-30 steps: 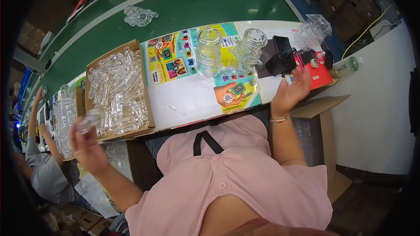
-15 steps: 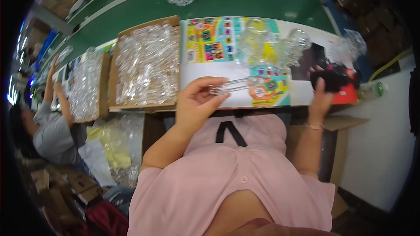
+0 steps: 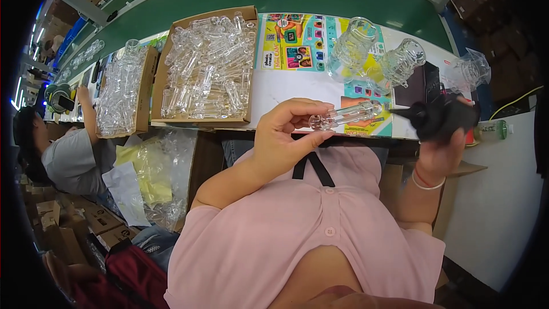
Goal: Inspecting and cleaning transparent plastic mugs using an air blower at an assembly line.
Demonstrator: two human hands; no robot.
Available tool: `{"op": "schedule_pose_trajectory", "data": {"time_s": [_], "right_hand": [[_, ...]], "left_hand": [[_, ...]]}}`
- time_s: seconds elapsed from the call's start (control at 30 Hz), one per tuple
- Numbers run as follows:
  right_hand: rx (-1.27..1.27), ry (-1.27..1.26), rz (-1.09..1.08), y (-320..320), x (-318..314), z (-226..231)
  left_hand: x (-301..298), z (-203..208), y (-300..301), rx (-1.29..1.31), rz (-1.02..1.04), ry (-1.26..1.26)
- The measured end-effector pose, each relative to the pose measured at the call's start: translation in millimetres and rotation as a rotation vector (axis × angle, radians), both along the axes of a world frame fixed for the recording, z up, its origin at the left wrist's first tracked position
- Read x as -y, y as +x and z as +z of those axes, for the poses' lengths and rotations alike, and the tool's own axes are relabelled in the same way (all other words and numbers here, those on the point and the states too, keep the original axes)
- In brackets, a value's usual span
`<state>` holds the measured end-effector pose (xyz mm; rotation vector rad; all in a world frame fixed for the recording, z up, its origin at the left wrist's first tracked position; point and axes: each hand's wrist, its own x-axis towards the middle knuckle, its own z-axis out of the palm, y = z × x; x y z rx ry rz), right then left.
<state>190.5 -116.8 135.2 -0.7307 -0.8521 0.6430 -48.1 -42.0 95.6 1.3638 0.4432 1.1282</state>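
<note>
At far left a co-worker (image 3: 63, 149) in grey sits at the same bench, beside a carton of clear parts (image 3: 123, 94). Next comes an open box (image 3: 207, 68) heaped with clear plastic tubes, resting on the white tabletop (image 3: 286, 88) over colourful printed sheets (image 3: 291, 40). Just right of the box, the left hand (image 3: 280, 137) pinches one clear tube (image 3: 346, 115) between thumb and fingertips, holding it level above the table's near edge, its free end pointing toward the right hand. Behind the tube stand two clear jars (image 3: 351, 51), tilted, with a third clear piece (image 3: 472, 71) farther right. The right hand (image 3: 440, 149), a band on its wrist, is closed around a black tool (image 3: 440, 119) whose pointed tip faces the tube; the two are near but apart. Judged from this arrangement, the step in hand is the presenting of a single tube to the tool, and the next move would call for bringing tip and tube end together in line while the pinch keeps the tube steady.
</note>
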Motion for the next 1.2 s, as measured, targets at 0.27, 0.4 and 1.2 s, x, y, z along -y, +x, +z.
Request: {"op": "schedule_pose_trajectory", "data": {"time_s": [0.27,0.4,1.2], "right_hand": [[-0.607,0.25,0.356,-14.1,-32.8,4.8],[-0.398,0.066,0.014,-44.1,-22.2,17.1],[0.722,-0.009,-0.188,-49.2,29.7,25.0]], "left_hand": [[11.0,5.0,3.6,0.023,0.065,0.082],[11.7,5.1,3.3,0.006,0.126,0.203],[18.0,7.9,2.5,-0.081,0.211,0.365]]}}
